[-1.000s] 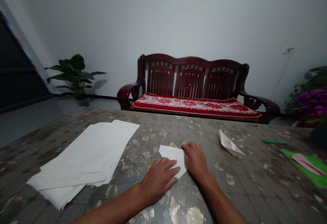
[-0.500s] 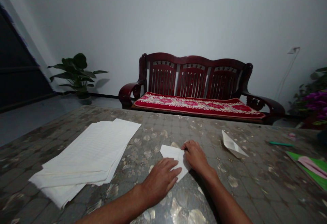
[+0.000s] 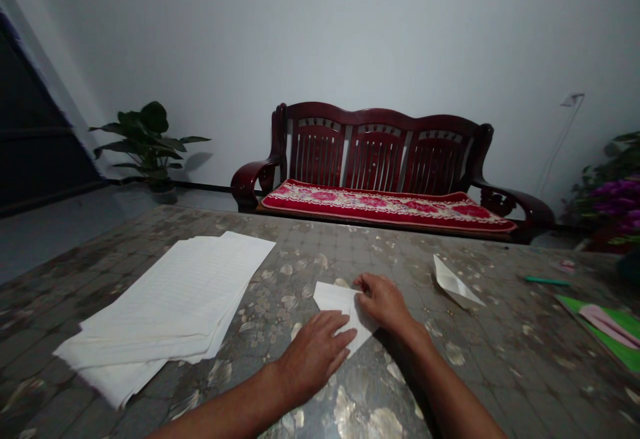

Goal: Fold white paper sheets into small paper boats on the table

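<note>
A small folded white paper (image 3: 333, 296) lies on the patterned table, partly covered by both hands. Its left end is blunt and its lower edge slants toward a corner near me. My left hand (image 3: 317, 352) rests palm down on the paper's lower left part, fingers spread. At the paper's upper right edge is my right hand (image 3: 383, 302), its fingers curled and thumb close to the index finger. Whether a bit of paper is pinched between them is too small to tell.
A stack of white sheets (image 3: 175, 299) lies at the left of the table (image 3: 260, 385). To the right are a folded paper piece (image 3: 455, 284), a green pen (image 3: 547, 281) and a green sheet with a pink item (image 3: 610, 327). A wooden bench (image 3: 375, 152) stands behind.
My right hand has shifted slightly and its fingers have curled and lifted a little at the paper's edge. My left hand stays in place on the paper.
</note>
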Motion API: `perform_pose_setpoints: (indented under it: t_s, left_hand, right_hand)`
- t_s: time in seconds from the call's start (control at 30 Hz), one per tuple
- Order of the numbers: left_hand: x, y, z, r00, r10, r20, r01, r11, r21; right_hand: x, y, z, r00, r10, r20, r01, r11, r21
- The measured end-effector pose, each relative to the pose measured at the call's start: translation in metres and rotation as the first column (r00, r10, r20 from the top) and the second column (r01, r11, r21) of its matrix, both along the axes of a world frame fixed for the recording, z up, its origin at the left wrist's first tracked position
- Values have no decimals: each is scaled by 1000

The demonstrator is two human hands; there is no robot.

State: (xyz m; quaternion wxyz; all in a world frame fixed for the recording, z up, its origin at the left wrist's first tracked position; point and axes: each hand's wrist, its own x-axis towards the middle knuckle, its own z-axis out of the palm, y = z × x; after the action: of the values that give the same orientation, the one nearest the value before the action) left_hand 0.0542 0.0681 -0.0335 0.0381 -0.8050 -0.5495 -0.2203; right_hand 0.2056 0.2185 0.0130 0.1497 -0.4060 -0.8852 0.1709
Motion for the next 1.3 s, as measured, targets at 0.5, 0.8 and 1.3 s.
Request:
perform_pose_setpoints:
  t_s: [0.5,0.8,1.3]
  left_hand:
    - [1,0,0,1000,1,8,-1,1000,5]
    - [1,0,0,1000,4,5,-4,1000,-16]
    - [-2,3,2,993,-9,118,13,999,-40]
  right_hand:
    - [4,-7,-9,992,127,25,-129,951,281]
    - [1,-7,-10,987,153,47,-160,928,336]
    - [5,-5,19,960,37,277,-20,998,-63]
